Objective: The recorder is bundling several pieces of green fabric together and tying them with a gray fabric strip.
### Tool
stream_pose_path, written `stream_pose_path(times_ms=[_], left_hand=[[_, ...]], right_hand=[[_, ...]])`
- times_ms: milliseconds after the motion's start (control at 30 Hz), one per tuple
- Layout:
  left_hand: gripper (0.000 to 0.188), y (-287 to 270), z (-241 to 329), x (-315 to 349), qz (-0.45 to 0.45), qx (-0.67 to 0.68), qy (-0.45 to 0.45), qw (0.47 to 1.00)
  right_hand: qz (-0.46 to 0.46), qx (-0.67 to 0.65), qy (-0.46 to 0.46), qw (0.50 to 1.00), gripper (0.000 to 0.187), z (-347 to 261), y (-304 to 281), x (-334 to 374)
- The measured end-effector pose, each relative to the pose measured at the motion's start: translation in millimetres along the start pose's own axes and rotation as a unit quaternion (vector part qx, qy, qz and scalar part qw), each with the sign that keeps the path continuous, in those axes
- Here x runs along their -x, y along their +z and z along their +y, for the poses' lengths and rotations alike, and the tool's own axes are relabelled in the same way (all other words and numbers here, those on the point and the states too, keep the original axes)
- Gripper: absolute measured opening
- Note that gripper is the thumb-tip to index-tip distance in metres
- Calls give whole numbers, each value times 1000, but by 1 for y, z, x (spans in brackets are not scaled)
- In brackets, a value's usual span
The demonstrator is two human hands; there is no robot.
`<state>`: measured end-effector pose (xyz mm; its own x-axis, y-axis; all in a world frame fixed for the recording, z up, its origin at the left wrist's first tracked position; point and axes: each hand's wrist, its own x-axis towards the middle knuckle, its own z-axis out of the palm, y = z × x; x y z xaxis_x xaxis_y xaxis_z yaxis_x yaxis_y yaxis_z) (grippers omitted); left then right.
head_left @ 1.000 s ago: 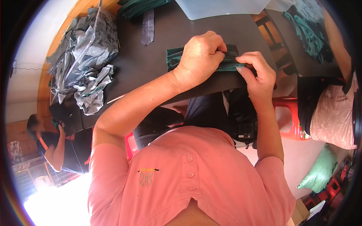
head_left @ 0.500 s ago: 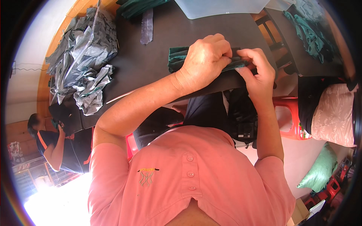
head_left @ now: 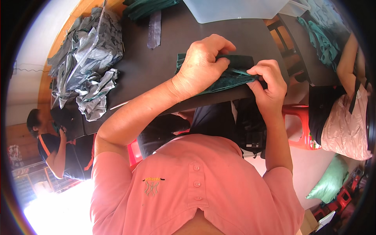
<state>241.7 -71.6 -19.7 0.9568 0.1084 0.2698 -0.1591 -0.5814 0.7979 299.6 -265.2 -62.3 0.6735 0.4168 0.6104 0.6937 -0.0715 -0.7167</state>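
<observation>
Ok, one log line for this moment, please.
left hand: over dark green cloth | right hand: pinching cloth's right end | grey material heap: on table, left

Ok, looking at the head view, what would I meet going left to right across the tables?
Crumpled pile of grey fabric → flat greyish-purple strip → left hand → right hand, pinching folded dark green fabric → crumpled teal fabric on the neighbouring dark table.
</observation>
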Motion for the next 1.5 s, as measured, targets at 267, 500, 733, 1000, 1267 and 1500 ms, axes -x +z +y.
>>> stream_pose_path(times_ms=[267, 500, 733, 1000, 1267, 1500], left_hand=[[16, 2, 1, 0, -13, -52, 69, 996], [16, 4, 0, 2, -15, -53, 78, 995], [9, 1, 5, -1, -31, -74, 87, 993], [25, 6, 7, -41, -127, -195, 43, 972], [20, -11, 13, -50, -275, -134, 39, 951], [14, -5, 8, -49, -258, -147, 81, 951]], right_hand=[[10, -13, -28, 999, 21, 4, 0, -3], [4, -2, 57, 998, 30, -9, 0, -8], [-11, -14, 17, 1000, 27, -4, 0, -10], [-7, -41, 45, 998, 24, -1, 3, -6], [-3, -32, 46, 998, 22, 3, 2, -4], [10, -16, 29, 999, 22, 5, 2, 1]])
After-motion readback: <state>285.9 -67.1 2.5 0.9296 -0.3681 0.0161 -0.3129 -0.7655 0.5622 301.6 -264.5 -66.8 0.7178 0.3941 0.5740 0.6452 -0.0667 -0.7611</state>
